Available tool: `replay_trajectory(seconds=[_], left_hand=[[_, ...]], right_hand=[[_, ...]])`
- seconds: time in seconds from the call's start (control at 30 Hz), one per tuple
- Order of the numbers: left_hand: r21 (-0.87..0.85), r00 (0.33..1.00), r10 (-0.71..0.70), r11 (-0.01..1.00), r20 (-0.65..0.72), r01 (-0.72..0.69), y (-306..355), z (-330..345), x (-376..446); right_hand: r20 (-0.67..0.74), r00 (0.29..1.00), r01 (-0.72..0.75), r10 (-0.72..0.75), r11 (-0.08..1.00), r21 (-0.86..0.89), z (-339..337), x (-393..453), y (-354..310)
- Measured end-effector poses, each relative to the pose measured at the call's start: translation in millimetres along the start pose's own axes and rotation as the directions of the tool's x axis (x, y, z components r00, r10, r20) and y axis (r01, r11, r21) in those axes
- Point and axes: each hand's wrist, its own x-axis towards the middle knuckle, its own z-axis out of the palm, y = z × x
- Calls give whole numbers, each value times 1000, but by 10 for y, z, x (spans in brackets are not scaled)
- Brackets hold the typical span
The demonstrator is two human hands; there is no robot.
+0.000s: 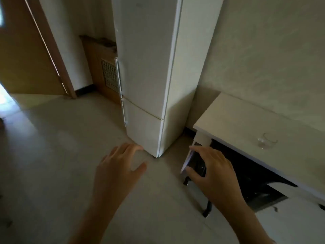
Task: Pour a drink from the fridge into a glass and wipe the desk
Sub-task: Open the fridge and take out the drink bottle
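Observation:
A tall white fridge (146, 71) stands ahead with both doors closed and its handles on the left edge. To its right is a white desk (233, 120), with a clear empty glass (266, 140) near its front edge. My left hand (117, 169) hovers above the floor in front of the fridge's base, fingers spread and holding nothing. My right hand (214, 171) grips the top corner of a white drawer front (187, 161) pulled out from under the desk. The inside of the drawer is dark.
A black handle (207, 209) hangs on the drawer front. A wooden door (26, 55) stands open at the far left. A wooden panel with a vent grille (110, 76) leans behind the fridge. Pale tiled floor (61, 147) spreads to the left.

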Motion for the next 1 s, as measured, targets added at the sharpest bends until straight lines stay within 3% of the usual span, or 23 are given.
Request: replay_trajectory(seconds=[0.1,0.47,1.0], left_hand=[[17,1000,-10,1000,9,10,-398,-187,73],[61,989,-145,987,-10,146,-1700,-512,620],[155,956,-287,944,-58,293,-3217,-162,2695]], right_hand=[[-26,998,64,-63,997,49,232,200,-421],[122,965,227,-233,972,60,1057,1262,-1499],[154,904,386,-399,916,107,2106,3950,-2405]])
